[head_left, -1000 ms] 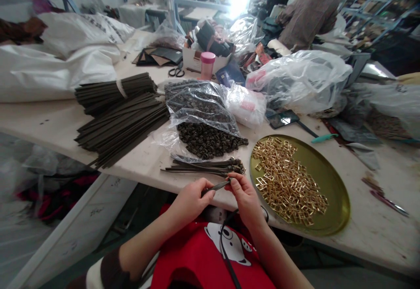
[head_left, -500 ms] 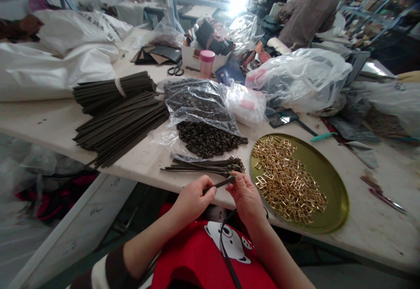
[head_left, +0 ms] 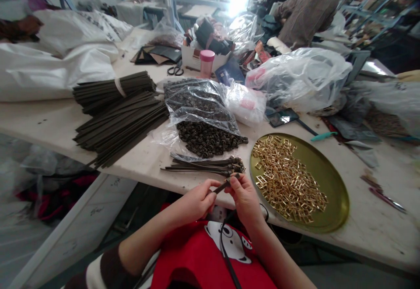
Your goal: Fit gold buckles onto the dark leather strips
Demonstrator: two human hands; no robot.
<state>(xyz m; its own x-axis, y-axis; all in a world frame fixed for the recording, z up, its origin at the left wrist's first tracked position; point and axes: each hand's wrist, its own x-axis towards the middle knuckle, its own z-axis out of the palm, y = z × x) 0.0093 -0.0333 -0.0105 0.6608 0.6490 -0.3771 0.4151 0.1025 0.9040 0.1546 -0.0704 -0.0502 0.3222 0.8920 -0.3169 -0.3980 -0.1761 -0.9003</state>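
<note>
My left hand (head_left: 196,199) is closed on a dark narrow strap (head_left: 223,187), pinching it between thumb and fingers. My right hand (head_left: 243,196) pinches the same strap near its far end, where small details are hidden by the fingers. The strap's long tail hangs below, across the red apron (head_left: 183,254). Just beyond my hands lies a small stack of dark straps with gold buckles (head_left: 203,166). Gold rectangular buckles (head_left: 292,184) fill much of a round brass-coloured tray (head_left: 341,201) to the right. Small dark loops (head_left: 206,140) spill from a clear plastic bag (head_left: 200,98).
Bundles of long dark strips (head_left: 121,122) lie at the left. Farther back stand a pink-lidded jar (head_left: 206,63), black scissors (head_left: 175,70) and a filled box (head_left: 190,57). Plastic bags (head_left: 302,76) crowd the right back. A person in brown (head_left: 308,15) is beyond the table.
The strap between my hands has tilted more steeply, its far end shifting slightly up and right. My left hand has moved a little down and right, closer to my right hand.
</note>
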